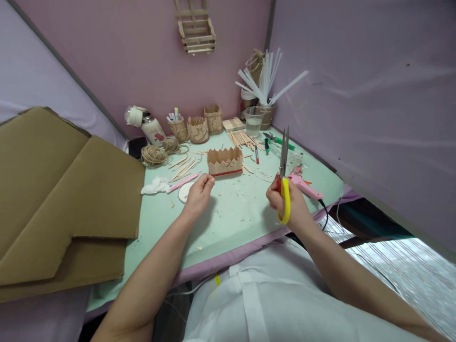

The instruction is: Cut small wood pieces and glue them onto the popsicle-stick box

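Note:
My right hand [294, 202] is closed around the handles of a pair of scissors [284, 154]. Their yellow and red grips sit in my fingers, and the blades point up and away, nearly together. My left hand [200, 192] is closed in a pinch; whatever lies between its fingertips is hidden or too small to name. Just beyond those fingertips stands a small wooden box [224, 164] with a jagged top edge and a red strip along its base. Whether the fingers touch it I cannot tell. A white round lid or dish [184, 192] lies partly behind my left hand.
Loose craft sticks [244, 140], twine [154, 156], a pink pen-like tool [183, 182] and tissue [156, 186] lie about. At right are a pink glue gun [305, 186] and green-handled pliers [283, 142]. A water cup [253, 124] stands behind; cardboard [103, 190] leans at left.

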`<state>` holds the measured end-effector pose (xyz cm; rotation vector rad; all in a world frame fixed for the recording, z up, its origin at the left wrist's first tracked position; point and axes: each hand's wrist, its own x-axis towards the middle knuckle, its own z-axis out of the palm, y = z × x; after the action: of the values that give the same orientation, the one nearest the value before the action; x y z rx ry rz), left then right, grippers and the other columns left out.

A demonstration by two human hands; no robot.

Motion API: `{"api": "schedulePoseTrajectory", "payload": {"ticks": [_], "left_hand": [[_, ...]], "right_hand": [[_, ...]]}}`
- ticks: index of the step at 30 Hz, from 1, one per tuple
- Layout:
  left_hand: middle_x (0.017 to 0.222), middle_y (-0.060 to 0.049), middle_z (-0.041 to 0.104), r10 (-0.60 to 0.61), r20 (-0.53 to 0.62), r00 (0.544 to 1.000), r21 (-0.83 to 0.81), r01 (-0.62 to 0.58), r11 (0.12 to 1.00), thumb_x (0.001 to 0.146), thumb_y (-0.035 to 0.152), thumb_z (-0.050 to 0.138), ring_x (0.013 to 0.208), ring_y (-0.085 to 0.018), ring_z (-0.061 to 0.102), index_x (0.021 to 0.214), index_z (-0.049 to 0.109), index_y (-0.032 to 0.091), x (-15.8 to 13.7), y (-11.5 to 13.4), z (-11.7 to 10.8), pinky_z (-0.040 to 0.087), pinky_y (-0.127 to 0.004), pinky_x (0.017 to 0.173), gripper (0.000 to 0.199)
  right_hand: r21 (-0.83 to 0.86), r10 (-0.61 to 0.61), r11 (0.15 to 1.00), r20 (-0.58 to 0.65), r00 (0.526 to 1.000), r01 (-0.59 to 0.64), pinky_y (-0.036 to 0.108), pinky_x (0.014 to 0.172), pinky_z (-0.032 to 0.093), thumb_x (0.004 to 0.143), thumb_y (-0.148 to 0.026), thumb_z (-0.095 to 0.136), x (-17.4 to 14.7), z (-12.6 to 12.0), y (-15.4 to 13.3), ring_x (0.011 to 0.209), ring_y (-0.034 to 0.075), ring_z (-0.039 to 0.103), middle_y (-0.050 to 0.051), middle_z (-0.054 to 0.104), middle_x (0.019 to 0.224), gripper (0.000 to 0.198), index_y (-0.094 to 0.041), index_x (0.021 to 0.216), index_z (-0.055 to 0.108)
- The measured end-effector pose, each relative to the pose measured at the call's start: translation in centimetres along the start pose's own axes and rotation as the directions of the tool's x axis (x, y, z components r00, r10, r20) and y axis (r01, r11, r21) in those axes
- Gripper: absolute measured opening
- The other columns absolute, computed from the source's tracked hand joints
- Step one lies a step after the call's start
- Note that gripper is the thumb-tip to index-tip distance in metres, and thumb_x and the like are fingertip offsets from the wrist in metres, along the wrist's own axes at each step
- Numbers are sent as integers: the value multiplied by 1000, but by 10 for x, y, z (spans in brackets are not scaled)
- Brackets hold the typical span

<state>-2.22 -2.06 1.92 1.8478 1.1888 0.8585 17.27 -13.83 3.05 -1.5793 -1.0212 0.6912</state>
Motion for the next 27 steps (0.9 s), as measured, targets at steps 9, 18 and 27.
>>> {"api": "schedulePoseTrajectory", "payload": {"ticks": [9,18,27], "left_hand": [[64,2,57,15,75,997,78,-21,997,77,30,50,60,-12,50,73,57,19,5,-17,6,37,-23,59,14],[90,-3,71,129,41,991,250,-135,959,78,17,51,83,-16,64,96,67,21,6,-22,10,45,-27,78,24],[98,-4,70,124,72,990,343,-141,929,82,16,45,92,-19,62,104,65,22,7,-25,9,45,-30,82,30]], "right_hand": [[-15,-4,1000,20,1000,4,24,46,27,64,-20,49,4,2,12,46,10,37,-7,40,51,10,-22,67,39],[-28,17,999,24,1000,-16,24,48,28,67,-22,49,-1,5,6,49,9,36,-6,39,54,10,-22,67,39],[-40,14,999,25,1000,-13,24,49,30,68,-24,49,-4,7,2,49,9,37,-6,39,55,10,-22,67,39]]}}
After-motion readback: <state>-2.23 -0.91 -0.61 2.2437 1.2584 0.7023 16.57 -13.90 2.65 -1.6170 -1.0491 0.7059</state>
